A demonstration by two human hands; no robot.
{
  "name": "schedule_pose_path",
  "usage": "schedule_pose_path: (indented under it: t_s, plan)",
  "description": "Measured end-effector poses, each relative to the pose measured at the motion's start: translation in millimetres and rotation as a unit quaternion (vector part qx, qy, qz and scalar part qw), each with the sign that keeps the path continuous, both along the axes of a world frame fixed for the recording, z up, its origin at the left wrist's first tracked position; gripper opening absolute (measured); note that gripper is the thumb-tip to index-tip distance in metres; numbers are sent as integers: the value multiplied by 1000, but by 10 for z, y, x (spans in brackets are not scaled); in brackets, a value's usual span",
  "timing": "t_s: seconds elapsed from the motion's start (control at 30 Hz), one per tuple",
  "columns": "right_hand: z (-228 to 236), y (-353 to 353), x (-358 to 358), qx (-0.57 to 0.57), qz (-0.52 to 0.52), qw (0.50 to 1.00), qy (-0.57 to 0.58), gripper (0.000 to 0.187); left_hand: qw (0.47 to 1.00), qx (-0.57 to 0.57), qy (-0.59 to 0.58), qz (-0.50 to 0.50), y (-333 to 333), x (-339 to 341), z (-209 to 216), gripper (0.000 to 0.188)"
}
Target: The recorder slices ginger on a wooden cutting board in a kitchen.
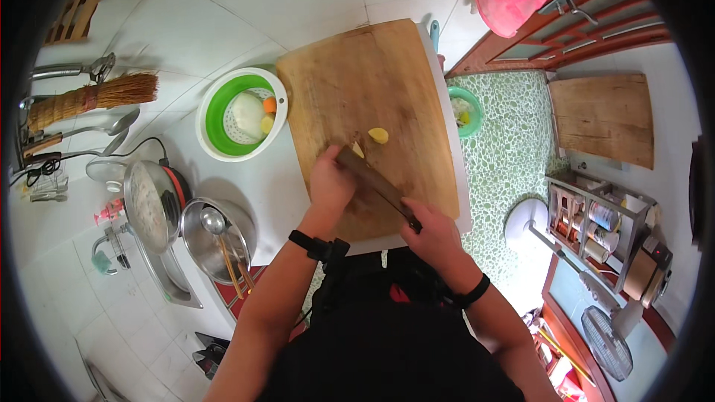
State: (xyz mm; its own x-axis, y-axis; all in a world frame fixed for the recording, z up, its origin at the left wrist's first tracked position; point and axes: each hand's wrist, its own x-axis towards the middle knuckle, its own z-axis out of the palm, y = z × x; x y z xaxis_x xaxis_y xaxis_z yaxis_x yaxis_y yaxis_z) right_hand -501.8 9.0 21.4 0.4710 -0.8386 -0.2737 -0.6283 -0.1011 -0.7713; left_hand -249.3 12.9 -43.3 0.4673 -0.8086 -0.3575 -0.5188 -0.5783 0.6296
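Note:
A wooden cutting board [357, 67] lies in front of me. My right hand [436, 234] is closed round the handle of a dark-bladed cleaver [371, 179], which slants across the near part of the board. My left hand [329, 182] is at the blade's far left end, fingers bent together; what they grip, if anything, is hidden. Just past the blade, close to those fingers, lies a small pale yellow piece [358, 150]. A rounder yellow piece, perhaps ginger [378, 135], rests a little farther off on the board.
Left of the board stands a green-and-white colander [211, 123] holding a large white vegetable and orange and yellow pieces. A steel bowl [195, 212] with a ladle [213, 221] and a lidded electric pan [149, 201] are nearer left. Right, below the counter, sits a green basin [474, 114].

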Motion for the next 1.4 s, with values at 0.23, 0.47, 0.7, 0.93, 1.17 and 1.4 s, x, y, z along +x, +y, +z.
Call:
schedule_pose_path:
  t_s: [0.23,0.47,0.7,0.93,1.17,1.4]
  plan:
    - [7,11,76,-2,32,999,33,49,956,-33,238,170,-121,-127,93,15]
    - [137,49,159,38,54,995,69,51,951,-22,242,193,-133,-123,136,7]
    - [238,97,237,55,37,994,86,50,945,-10,264,196,-106,-59,65,9]
    - [317,109,420,81,40,983,160,49,949,-6,264,173,-122,17,88,12]
    - [8,-41,520,86,23,983,163,48,956,7,247,157,-175,-15,187,15]
    - [-55,66,265,35,-13,998,55,46,956,10,228,183,-113,-27,136,15]
